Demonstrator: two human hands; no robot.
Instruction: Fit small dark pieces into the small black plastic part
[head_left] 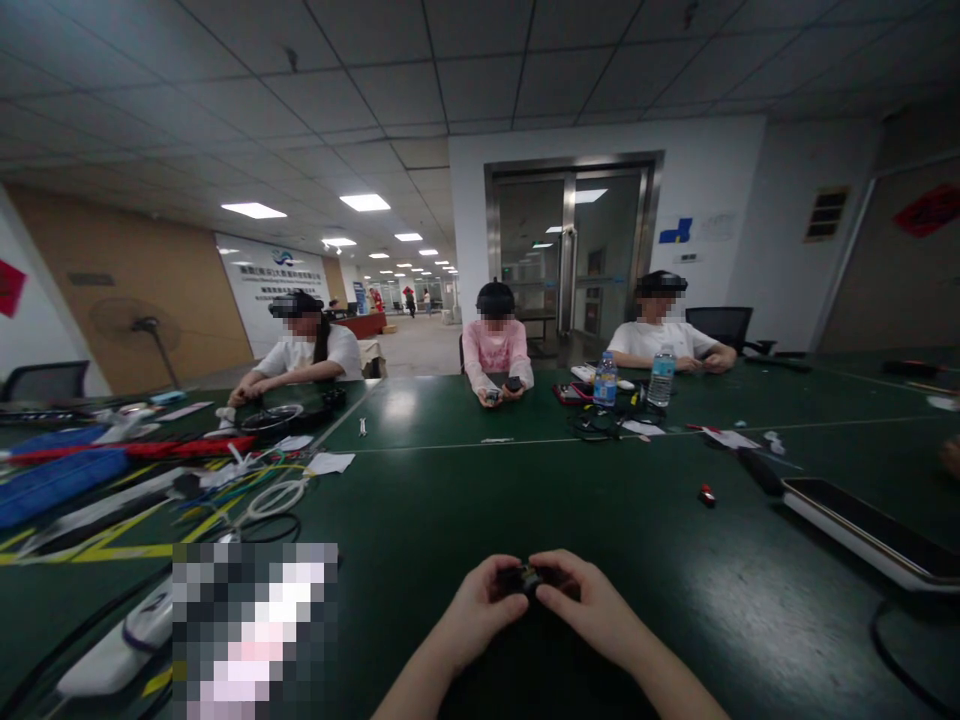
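Note:
Low in the middle of the head view, my left hand (481, 602) and my right hand (583, 598) meet over the green table. Between them is a small dark object (529, 577) with a yellowish, metallic-looking middle. Fingers and thumbs of both hands are closed on it, one hand at each end. It is too small and dark for me to tell its kind, and my fingers cover part of it. A small red and silver item (706, 495) lies on the table, ahead and to the right of my right hand.
The green table (420, 500) carries a white power strip (124, 640), coiled cables (276, 498) and blue trays (64, 488) on the left. On the right lies a white device with a black top (862, 530). Bottles (661, 378) stand farther back. Three people (495, 345) sit opposite.

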